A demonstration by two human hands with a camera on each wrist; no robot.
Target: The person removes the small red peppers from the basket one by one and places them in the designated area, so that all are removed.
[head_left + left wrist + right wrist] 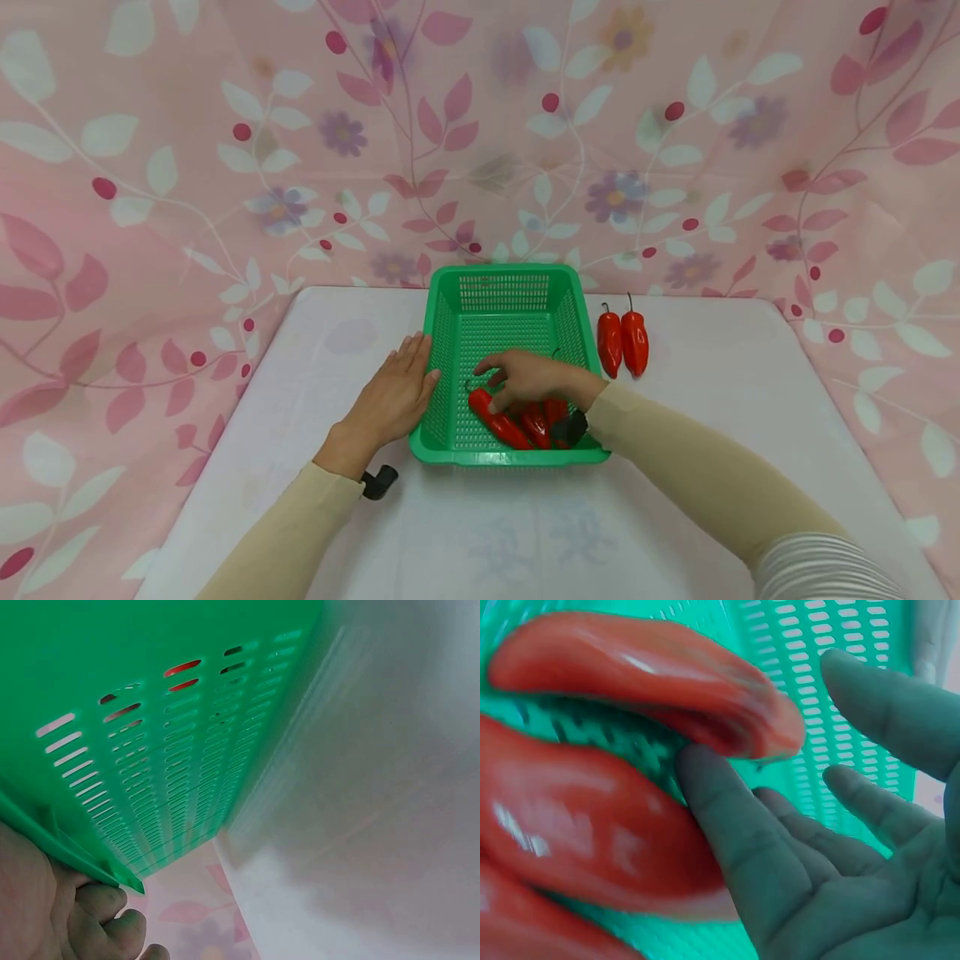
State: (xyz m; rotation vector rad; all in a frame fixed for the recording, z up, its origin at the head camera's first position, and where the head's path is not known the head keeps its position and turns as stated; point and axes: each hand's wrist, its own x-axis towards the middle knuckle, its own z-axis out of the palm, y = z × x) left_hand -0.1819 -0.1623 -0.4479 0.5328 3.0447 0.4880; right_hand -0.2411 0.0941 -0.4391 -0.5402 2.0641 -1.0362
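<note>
A green plastic basket (pixel 510 457) with slotted walls stands on the white table. My left hand (pixel 393 392) rests along its left rim with fingers straight; from the left wrist, bent fingertips (pixel 124 930) show just beyond the rim. Inside, glossy red peppers lie at the near end, one of them slanting (pixel 498 418) toward the front right. Over them is my right hand (pixel 532 377), its fingers spread and loosely bent, none wrapped round a pepper. In the right wrist view one fingertip (pixel 697 769) overlaps the gap between two peppers, close to the upper pepper (pixel 645 671).
Two more red peppers lie side by side on the table, right of the basket: one nearer its wall (pixel 610 340), the other just beyond (pixel 635 343). A pink floral cloth (pixel 495 167) hangs behind the table's back edge. Each wrist wears a black camera.
</note>
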